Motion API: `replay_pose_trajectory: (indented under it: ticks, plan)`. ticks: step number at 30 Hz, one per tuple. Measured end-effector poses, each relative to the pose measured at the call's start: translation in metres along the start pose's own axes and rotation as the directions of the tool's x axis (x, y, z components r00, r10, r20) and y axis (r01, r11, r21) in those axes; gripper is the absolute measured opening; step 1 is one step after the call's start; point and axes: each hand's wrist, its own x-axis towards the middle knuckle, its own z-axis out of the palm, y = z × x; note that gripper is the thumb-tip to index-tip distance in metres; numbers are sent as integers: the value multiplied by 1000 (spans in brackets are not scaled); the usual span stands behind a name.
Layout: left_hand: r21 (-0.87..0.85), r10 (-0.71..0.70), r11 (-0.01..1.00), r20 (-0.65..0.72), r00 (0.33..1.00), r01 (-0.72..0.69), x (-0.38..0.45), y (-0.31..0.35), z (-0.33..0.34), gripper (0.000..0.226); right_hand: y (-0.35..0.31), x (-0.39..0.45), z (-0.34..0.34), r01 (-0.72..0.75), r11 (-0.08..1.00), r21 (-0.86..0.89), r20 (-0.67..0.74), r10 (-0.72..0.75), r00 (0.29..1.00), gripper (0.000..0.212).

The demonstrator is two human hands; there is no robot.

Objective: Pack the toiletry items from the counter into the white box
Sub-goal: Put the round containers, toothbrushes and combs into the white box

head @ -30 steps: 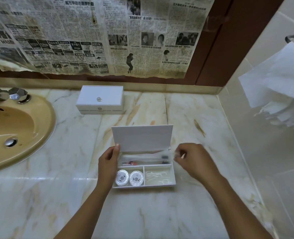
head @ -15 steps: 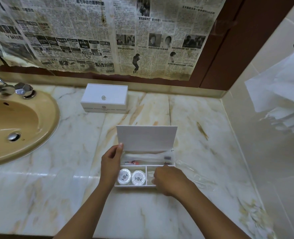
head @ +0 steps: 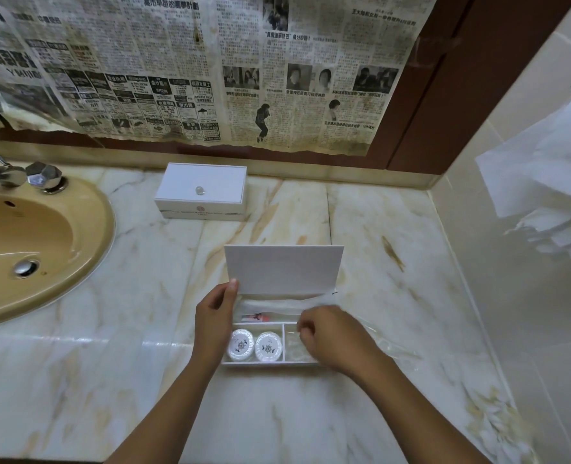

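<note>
Now, right hand: the right hand (head: pixel 336 339) is over the right front part of the white box (head: pixel 270 361). Its fingers are curled, but it is blurry, so I cannot tell if it pinches anything.
Left hand: the left hand (head: pixel 215 318) grips the box's left end, thumb up by the bottom corner of the open lid (head: pixel 284 269).
Where the box is: it sits on the marble counter (head: pixel 377 262), between the two hands, lid standing up behind them.
How the things will handle: the clear wrapped packet (head: pixel 277 304), just behind the right hand's fingers, looks light, soft and slippery. I think it is best pinched at one end. The soaps look small, light and firm, easy to take by the edges.
Count, round soaps: two round wrapped soaps (head: pixel 255 345), side by side, just left of the right hand.
Count, white boxes: two. The other closed box (head: pixel 202 190) sits far behind the hands.
Count, packets on the counter: one clear packet (head: pixel 391 346), I think, just right of the right hand.
</note>
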Motion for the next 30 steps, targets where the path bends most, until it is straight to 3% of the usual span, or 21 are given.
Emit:
replay_pose_trajectory:
  ticks: [3, 6, 8, 10, 13, 24, 30]
  plan:
    - [-4, -3, 1000, -4, 1000, 3, 1, -1, 0, 30, 10, 3, -22, -52, 983, 178, -269, 100, 958, 16]
    - [-2, -9, 1000, -3, 1000, 9, 1, -1, 0, 30, 41, 14, -25, -158, 963, 219, -381, 234, 895, 12]
    - [-2, -8, 1000, -4, 1000, 8, 1, -1, 0, 29, 64, 21, -17, -261, 949, 178, -306, 306, 901, 15]
    - [1, -5, 1000, -8, 1000, 5, 0, 0, 0, 29, 81, 24, -4, -341, 937, 78, -142, 349, 926, 29]
    - [-1, -7, 1000, -6, 1000, 7, 0, 1, 1, 27, 91, 23, 14, -335, 942, -27, -20, 335, 942, 39]
    - [3, -12, 1000, 8, 1000, 12, -1, 2, 1, 26, 96, 26, 22, -383, 923, -16, -190, 374, 908, 19]
    - [-7, -23, 1000, -2, 1000, 23, 0, 3, 0, 26, 84, 23, 1, -298, 917, 263, -322, 375, 869, 18]
